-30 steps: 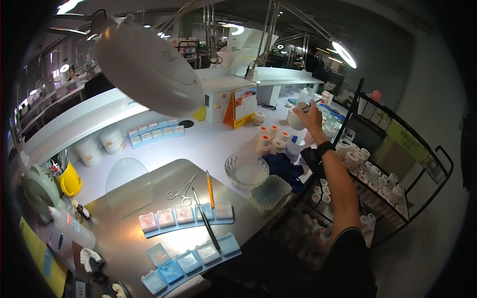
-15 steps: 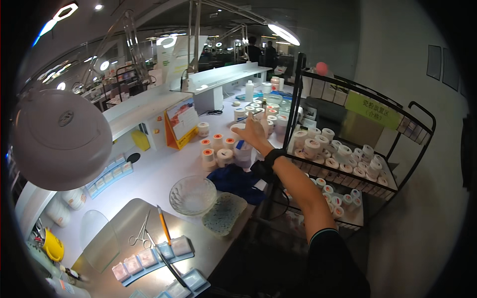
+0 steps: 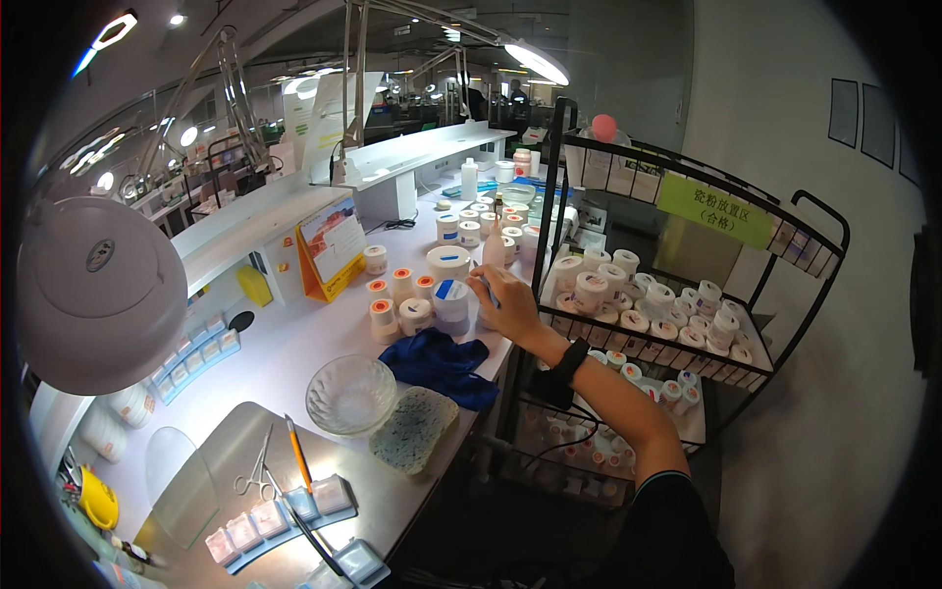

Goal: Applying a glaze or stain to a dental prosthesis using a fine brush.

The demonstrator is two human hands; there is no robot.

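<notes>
My right hand [image 3: 505, 302] reaches over the cluster of white jars, its fingers bent together around something too small to make out. A black band [image 3: 567, 361] circles the wrist. Just left of the fingers stand a wide white jar with a blue-marked lid [image 3: 451, 300] and another wide white-lidded tub [image 3: 448, 260]. A slim bottle [image 3: 497, 236] rises behind the hand. Smaller jars with orange-marked lids [image 3: 402, 283] are grouped farther left. My left hand is out of view.
A dark blue cloth [image 3: 437, 365], a glass bowl [image 3: 339, 417] and a speckled sponge [image 3: 417, 432] lie nearer. Scissor-like forceps [image 3: 257, 476] and an orange-handled tool [image 3: 298, 454] rest on a metal tray [image 3: 235, 432]. At right, a black wire rack [image 3: 677, 366] holds several jars.
My right hand has drawn back nearer from the farther small jars to beside the wide blue-marked jar. The view has shifted slightly, moving the scene leftward.
</notes>
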